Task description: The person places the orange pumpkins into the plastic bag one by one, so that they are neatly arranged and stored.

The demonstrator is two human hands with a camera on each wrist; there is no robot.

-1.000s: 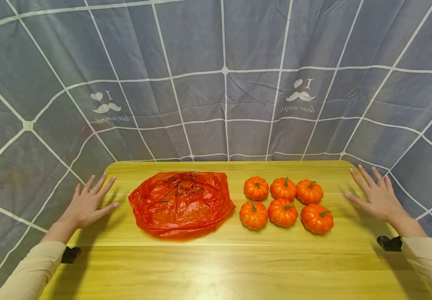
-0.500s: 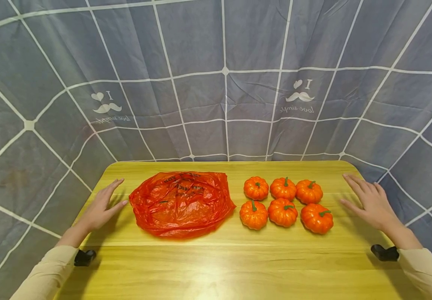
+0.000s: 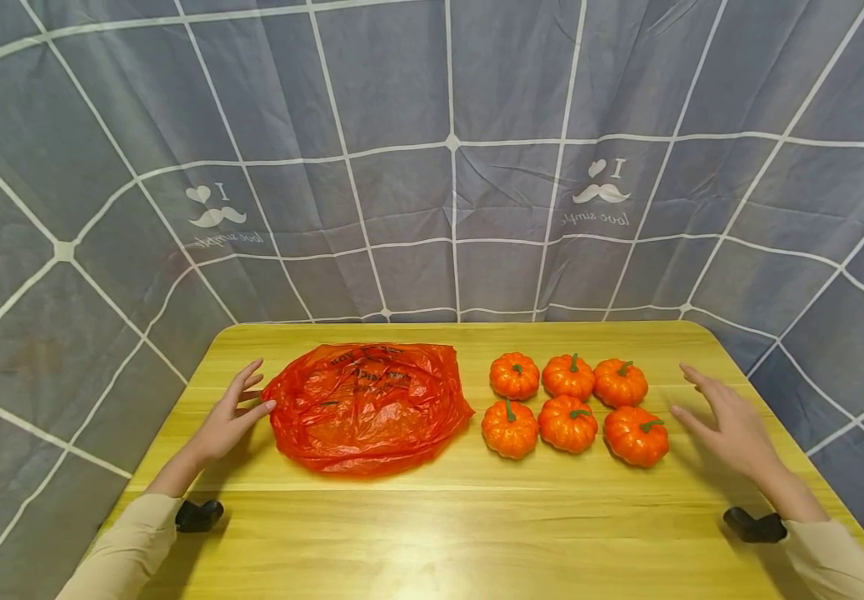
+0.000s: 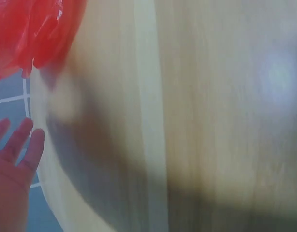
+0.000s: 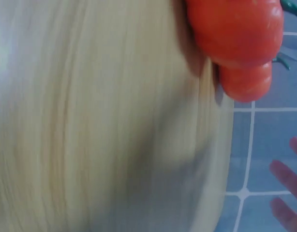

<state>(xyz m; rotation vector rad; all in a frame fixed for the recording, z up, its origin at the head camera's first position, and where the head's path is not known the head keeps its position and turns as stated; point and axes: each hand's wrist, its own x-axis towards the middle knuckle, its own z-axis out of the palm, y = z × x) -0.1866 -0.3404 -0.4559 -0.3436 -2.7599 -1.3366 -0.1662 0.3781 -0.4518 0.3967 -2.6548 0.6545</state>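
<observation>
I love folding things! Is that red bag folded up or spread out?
Spread out: the red bag lies wide and wrinkled on the table, its edges loose and uneven, not tucked into a neat packet.

The left hand [image 3: 222, 427] and right hand [image 3: 735, 432] stretch forward well apart, fingers [image 3: 242, 382] relaxed, thumbs [image 3: 259, 412] pointing inward
</observation>
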